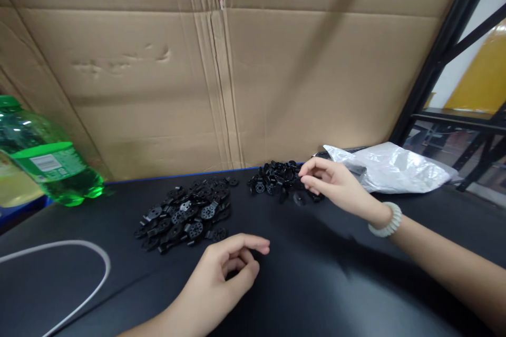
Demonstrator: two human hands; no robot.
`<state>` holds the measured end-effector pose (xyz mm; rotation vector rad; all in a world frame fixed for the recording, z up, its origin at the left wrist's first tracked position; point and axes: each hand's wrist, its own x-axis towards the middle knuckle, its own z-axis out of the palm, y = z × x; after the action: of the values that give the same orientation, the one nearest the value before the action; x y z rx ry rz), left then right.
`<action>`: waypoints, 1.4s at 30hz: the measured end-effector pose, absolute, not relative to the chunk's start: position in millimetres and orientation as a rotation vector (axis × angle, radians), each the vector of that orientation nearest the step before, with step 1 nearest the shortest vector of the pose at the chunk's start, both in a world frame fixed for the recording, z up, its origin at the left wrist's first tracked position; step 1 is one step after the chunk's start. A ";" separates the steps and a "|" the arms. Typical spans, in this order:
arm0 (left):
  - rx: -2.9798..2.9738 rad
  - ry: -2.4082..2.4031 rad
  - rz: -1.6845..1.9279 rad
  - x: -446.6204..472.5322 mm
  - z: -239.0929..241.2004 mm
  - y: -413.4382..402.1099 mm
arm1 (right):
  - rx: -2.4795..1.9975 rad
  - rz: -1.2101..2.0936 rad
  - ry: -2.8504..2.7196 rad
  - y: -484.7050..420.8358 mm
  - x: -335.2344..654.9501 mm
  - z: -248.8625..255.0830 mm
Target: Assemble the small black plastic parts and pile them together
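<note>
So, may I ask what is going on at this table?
A person works at a black table. The right hand is at the smaller pile of black parts, near a silvery bag; the left hand, partly curled, is in front of the larger pile. I see no part clearly held in either hand.

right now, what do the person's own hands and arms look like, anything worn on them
The left hand and right hand are both ungloved, with slender fingers. No sleeve shows on either arm. On the right wrist sits a pale, greenish-white bracelet with a ridged, bead-like surface; the left shows nothing worn.
</note>
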<state>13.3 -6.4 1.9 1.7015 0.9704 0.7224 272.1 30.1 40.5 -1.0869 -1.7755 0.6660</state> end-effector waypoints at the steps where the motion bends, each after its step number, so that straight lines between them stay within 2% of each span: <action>1: 1.648 0.965 0.733 12.9 1.5 -5.8 | -1.044 0.785 -1.704 26.1 264.4 38.1; 5: 1.559 0.889 0.777 11.6 -1.9 -5.8 | -0.945 1.139 -1.586 7.5 234.2 26.1; 9: 1.544 0.811 0.794 12.2 -3.0 -7.2 | -0.924 1.282 -1.531 -5.0 218.5 16.3; 12: 1.444 0.862 0.828 13.3 0.2 -6.9 | -0.960 1.186 -1.473 -9.0 215.4 11.3; 18: 1.200 0.897 0.676 15.3 10.5 -9.1 | -0.762 0.446 -1.859 -19.1 213.5 8.4; 21: 1.142 0.848 0.744 15.6 11.4 -10.5 | -0.636 0.292 -1.992 -22.4 212.4 8.3; 30: 1.176 0.875 0.869 14.7 8.1 -13.2 | -0.519 0.131 -2.135 -27.4 211.0 5.4; 39: 1.476 0.818 0.984 13.3 3.6 -10.6 | -0.520 0.284 -2.107 -28.8 207.9 8.0; 42: 1.600 0.915 1.012 11.6 6.3 -7.9 | -0.635 0.448 -2.066 -29.8 206.7 8.8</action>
<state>11.6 -7.9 6.3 1.5996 0.9154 1.0121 206.7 -29.8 8.8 -0.6354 -2.0657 0.4476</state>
